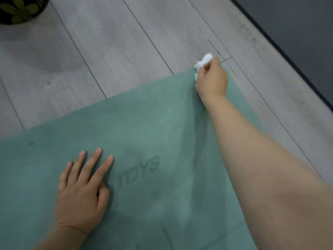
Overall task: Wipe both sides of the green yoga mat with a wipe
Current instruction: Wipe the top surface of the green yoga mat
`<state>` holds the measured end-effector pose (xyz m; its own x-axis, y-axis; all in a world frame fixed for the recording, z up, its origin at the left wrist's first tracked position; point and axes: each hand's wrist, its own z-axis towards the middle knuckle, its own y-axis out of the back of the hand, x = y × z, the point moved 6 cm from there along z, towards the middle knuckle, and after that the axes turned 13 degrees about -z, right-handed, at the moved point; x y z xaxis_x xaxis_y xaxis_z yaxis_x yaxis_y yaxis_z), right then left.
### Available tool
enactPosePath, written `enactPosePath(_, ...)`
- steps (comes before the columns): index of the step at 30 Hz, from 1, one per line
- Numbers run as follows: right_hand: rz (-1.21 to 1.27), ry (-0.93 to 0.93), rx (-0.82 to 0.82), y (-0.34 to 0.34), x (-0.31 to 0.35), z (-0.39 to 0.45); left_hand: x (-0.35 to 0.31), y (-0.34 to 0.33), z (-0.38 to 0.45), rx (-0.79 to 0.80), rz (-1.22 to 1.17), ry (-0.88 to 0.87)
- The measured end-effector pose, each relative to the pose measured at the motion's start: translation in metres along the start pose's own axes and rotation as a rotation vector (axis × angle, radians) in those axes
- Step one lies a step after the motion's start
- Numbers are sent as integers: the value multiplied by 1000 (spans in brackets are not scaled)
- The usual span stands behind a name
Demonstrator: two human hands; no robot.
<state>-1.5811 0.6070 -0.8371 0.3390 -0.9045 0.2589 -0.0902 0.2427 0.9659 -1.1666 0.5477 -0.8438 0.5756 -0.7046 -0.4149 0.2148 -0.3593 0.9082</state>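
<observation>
From my remote seat, the green yoga mat (144, 123) lay flat on the floor (108, 51), filling the lower half of the view, its far corner up at about one o'clock. The right hand (211, 82) was out at that corner, fingers curled round a crumpled white wipe (203, 62) that poked past the mat's edge. The left hand (81, 188) rested at seven o'clock, fingers straight and spread on the mat beside the embossed lettering (138, 171) (it reads TOYS).

The risk I judged likeliest: the wipe sat right at the edge, so a stroke running outward could drag it onto the floor and pick up grit, which would then smear back onto the mat. A hard pull might also curl the corner, since the bracing hand was well apart from it.

The floor was pale grey wood-look plank. A dark potted plant (21, 9) stood at eleven o'clock, and a dark wall (297, 33) ran along two o'clock.
</observation>
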Motion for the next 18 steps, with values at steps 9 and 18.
enactPosePath(9,-98,-299,-128,36,-160,-89,0,0,1,-4,-14,32)
enactPosePath(18,51,-520,-224,38,-141,-74,-3,1,1,-38,-4,16)
